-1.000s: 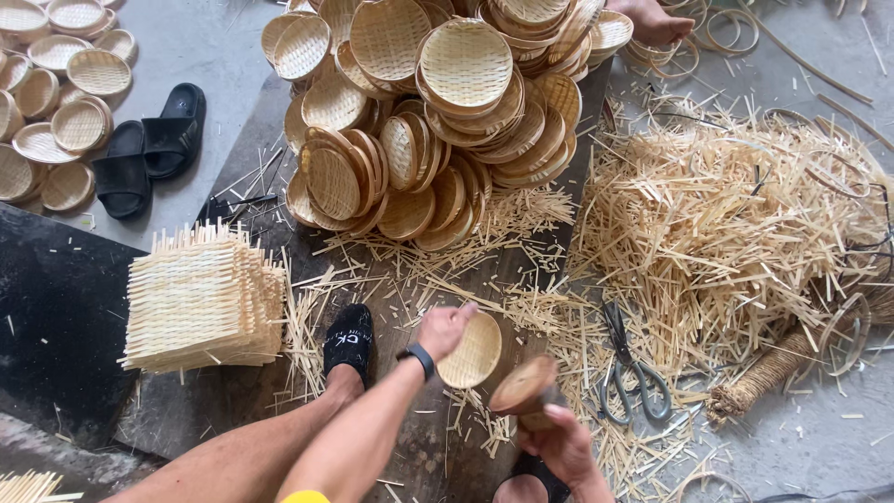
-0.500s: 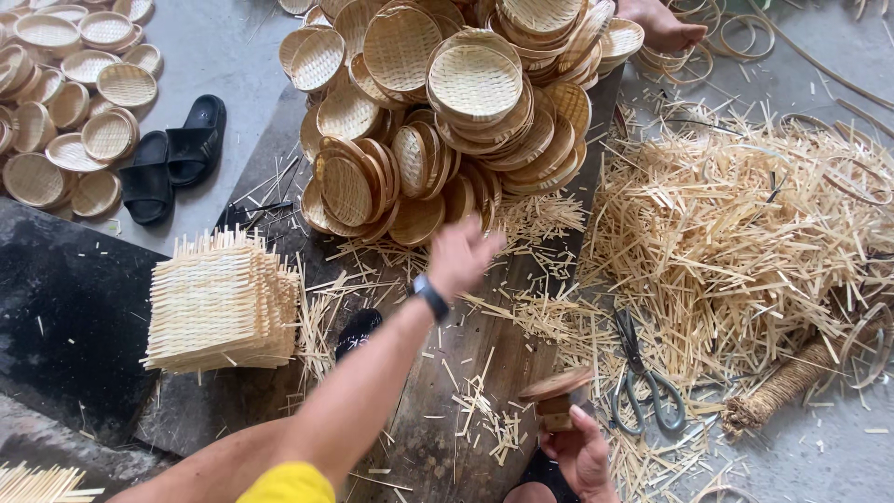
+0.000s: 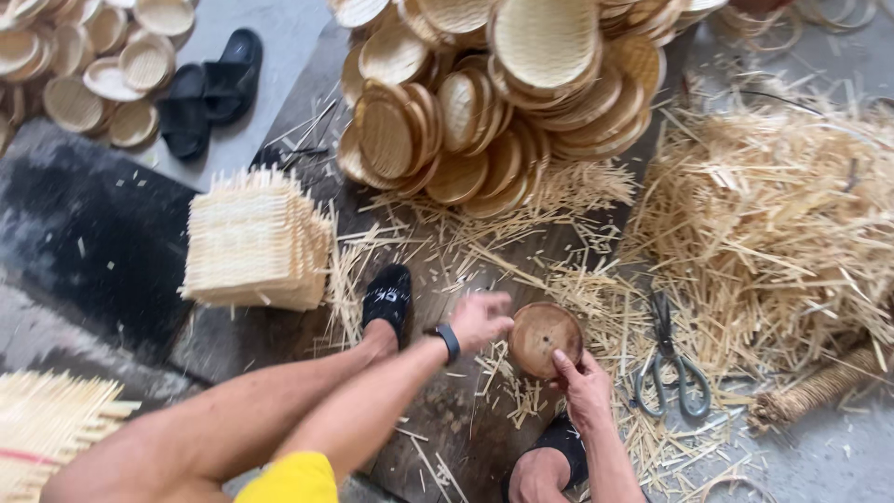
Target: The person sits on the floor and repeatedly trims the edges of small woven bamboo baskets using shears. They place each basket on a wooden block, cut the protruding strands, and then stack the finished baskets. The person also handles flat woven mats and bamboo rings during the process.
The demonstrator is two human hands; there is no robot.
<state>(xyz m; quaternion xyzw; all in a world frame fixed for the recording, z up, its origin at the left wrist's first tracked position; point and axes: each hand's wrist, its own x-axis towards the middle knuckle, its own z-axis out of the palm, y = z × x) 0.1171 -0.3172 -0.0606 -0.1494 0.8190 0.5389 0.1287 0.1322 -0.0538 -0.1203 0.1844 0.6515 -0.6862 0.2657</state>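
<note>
Gripping a round wooden mould point(image 3: 545, 337) at its lower rim with the right hand point(image 3: 585, 389), thumb and fingers pinched on the edge, disc face turned up toward the camera, just above the strewn floor between the two feet. Hovering beside the mould's left edge with the left hand point(image 3: 480, 319), fingers loosely curled and blurred, holding nothing visible; contact with the mould cannot be told. Black wristband point(image 3: 448, 341) on the left wrist. Black slipper point(image 3: 388, 296) on the foot just left of that hand. Scissors point(image 3: 669, 361) lying on the bamboo strips just right of the mould. Large heap of loose bamboo strips point(image 3: 773, 233) further right. Pile of round woven trays point(image 3: 503, 102) well above the hands. Stack of square woven mats point(image 3: 256, 240) at left, near the slipper. Pair of black sandals point(image 3: 207, 91) at upper left, beside more round trays point(image 3: 93, 56).
</note>
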